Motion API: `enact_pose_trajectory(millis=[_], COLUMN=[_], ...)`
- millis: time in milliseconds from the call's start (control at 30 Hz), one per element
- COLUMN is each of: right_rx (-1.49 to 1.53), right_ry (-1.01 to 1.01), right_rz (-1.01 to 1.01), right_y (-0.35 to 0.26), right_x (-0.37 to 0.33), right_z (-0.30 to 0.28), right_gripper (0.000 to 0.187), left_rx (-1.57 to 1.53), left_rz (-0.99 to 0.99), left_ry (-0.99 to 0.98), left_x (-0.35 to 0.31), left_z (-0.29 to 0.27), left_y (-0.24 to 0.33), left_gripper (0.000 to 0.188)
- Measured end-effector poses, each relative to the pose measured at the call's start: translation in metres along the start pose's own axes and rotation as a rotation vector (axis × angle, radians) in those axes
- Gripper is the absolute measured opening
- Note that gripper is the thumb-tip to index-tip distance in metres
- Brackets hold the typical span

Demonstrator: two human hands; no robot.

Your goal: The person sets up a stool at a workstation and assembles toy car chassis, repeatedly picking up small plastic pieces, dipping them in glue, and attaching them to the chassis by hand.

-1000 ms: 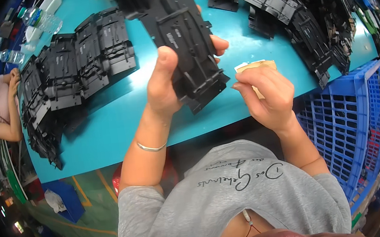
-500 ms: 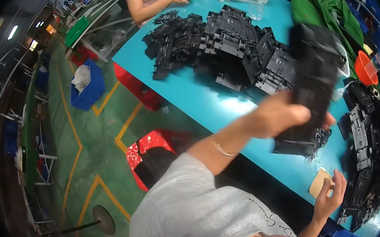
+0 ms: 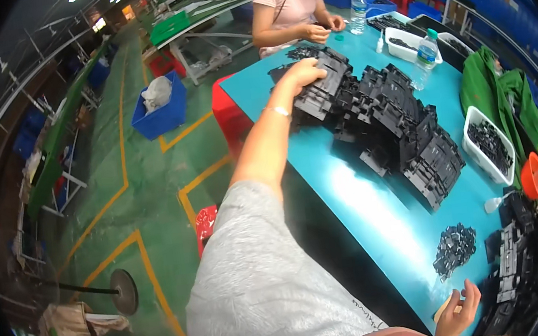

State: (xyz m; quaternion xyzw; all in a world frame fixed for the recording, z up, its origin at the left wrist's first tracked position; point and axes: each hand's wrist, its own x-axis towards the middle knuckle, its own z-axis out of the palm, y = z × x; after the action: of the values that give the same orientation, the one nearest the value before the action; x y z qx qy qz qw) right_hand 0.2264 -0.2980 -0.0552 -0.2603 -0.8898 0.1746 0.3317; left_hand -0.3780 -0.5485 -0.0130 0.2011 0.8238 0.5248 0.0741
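Note:
My left hand [image 3: 307, 75] reaches far across the blue-green table, its fingers closed over the edge of a black moulded plastic part [image 3: 333, 77]. That part lies at the far left of a heap of similar black plastic parts [image 3: 385, 100]. Low in the view, my right hand [image 3: 460, 310] is at the near edge of the table with its fingers apart and slightly bent. A tan block [image 3: 442, 308] shows partly behind its fingers; whether they touch is unclear. Just beyond it lies a pile of small black pieces [image 3: 456, 250].
More black parts are stacked at the right [image 3: 520, 253]. A white basket of small black pieces [image 3: 474, 156], an orange bowl [image 3: 533, 177], a green cloth [image 3: 483, 83] and a water bottle [image 3: 425, 60] stand along the far side. A co-worker's hands [image 3: 323, 30] work at the far end.
My left hand has carried the black plastic part from over the right of the table to the heap's far left. The view has shifted; my right hand stays by the tan block.

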Motion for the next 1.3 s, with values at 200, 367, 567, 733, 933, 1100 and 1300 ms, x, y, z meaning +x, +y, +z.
enact_pose_trajectory(millis=[200,367,567,733,933,1100,1300], right_rx=[0.042,0.053,0.242,0.287,0.317,0.302,0.277], right_ry=[-0.216,-0.565,-0.785,-0.798,-0.786,-0.783,-0.741], right_rz=[-0.264,-0.671,-0.968,-1.011,-0.971,-0.964,-0.998], right_y=[-0.021,-0.098,-0.147,-0.14,-0.134,-0.133,-0.144], right_x=[0.015,0.048,0.05,0.038,0.028,0.017,0.014], right_z=[0.003,0.013,0.034,0.027,0.009,0.006,0.008], right_gripper=[0.03,0.032,0.034,0.032,0.033,0.035,0.036], left_rx=[0.577,0.021,-0.19,-0.405,-0.627,-0.726,-0.781], left_rz=[0.38,0.883,0.67,0.498,0.283,0.132,-0.152], left_ry=[0.539,-0.005,-0.98,-1.117,-1.402,-1.394,-1.206], left_x=[-0.022,-0.169,-0.296,-0.307,-0.311,-0.32,-0.34], left_z=[0.009,0.08,0.172,0.189,0.194,0.203,0.211], left_y=[0.008,0.109,0.117,0.099,0.096,0.09,0.087], left_gripper=[0.044,0.024,0.024,0.022,0.029,0.029,0.017])
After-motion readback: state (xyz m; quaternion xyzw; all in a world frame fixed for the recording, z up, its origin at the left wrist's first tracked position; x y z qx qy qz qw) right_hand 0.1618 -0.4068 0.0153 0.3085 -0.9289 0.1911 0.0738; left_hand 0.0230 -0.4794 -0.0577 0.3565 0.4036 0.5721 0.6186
